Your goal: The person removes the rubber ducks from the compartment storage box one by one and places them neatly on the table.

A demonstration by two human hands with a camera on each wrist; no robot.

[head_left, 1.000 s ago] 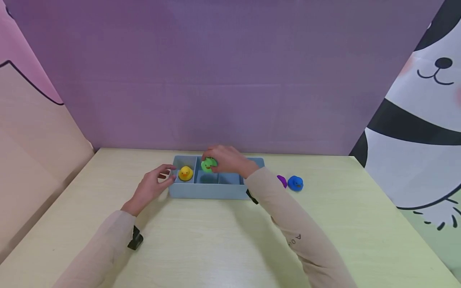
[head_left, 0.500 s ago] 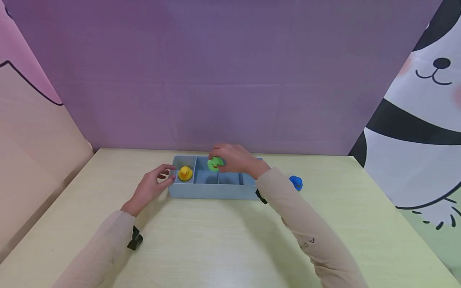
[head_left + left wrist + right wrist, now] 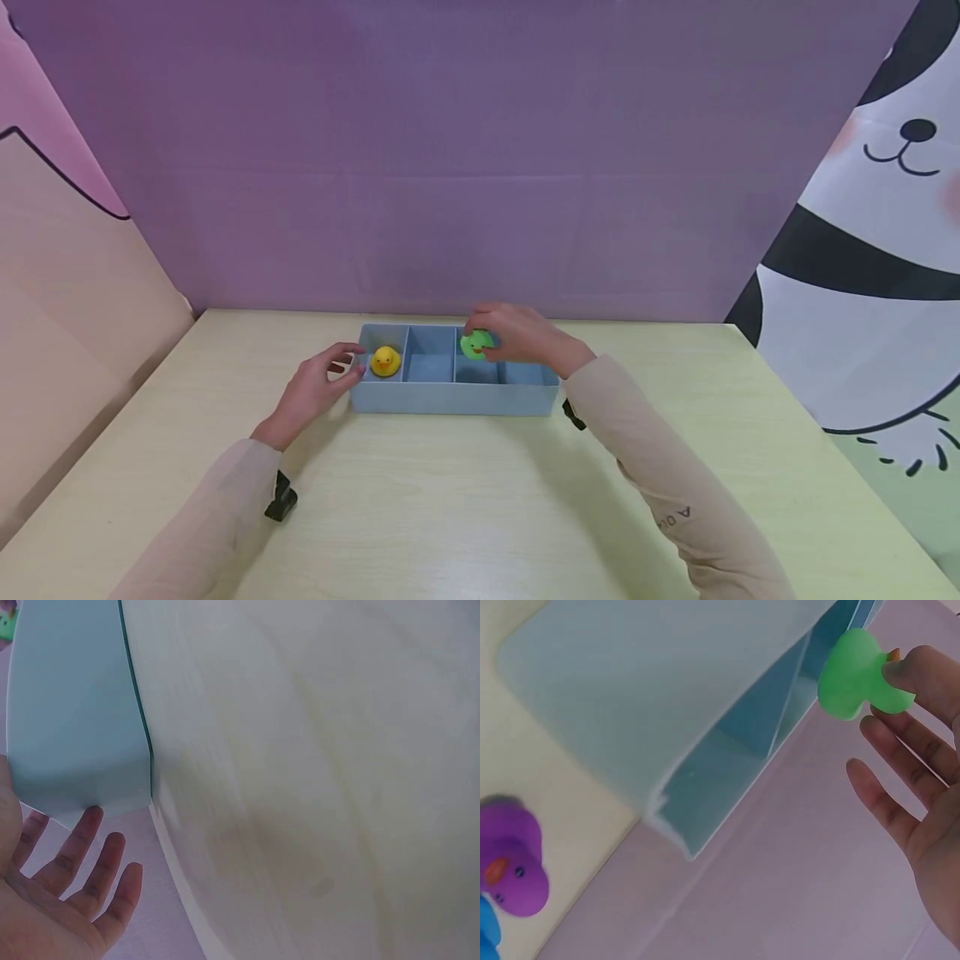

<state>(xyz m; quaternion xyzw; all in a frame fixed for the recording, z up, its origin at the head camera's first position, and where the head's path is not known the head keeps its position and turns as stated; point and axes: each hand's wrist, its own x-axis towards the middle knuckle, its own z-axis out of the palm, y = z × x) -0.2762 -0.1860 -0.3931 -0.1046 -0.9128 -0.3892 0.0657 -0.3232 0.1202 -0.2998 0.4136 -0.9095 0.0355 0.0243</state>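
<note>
A green rubber duck (image 3: 477,344) is pinched between the thumb and fingers of my right hand (image 3: 525,335), over the third compartment from the left of a blue-grey divided box (image 3: 450,398). In the right wrist view the green duck (image 3: 853,675) shows near the box's opening, its orange beak beside the thumb. My left hand (image 3: 315,387) is at the box's left end, and in the left wrist view its fingers (image 3: 82,832) are spread, with fingertips at the end wall. Inside the leftmost compartment sits a yellow rubber duck (image 3: 386,362).
A purple rubber duck (image 3: 514,855) and part of a blue one (image 3: 486,930) lie on the table beyond the box's right end; the right arm hides them in the head view. The pale wooden table (image 3: 435,508) meets a purple backdrop (image 3: 465,167) behind the box.
My right hand has moved to the right with the green duck, from over the second compartment to over the third. Its forearm now covers the purple and blue ducks. The left hand stays still.
</note>
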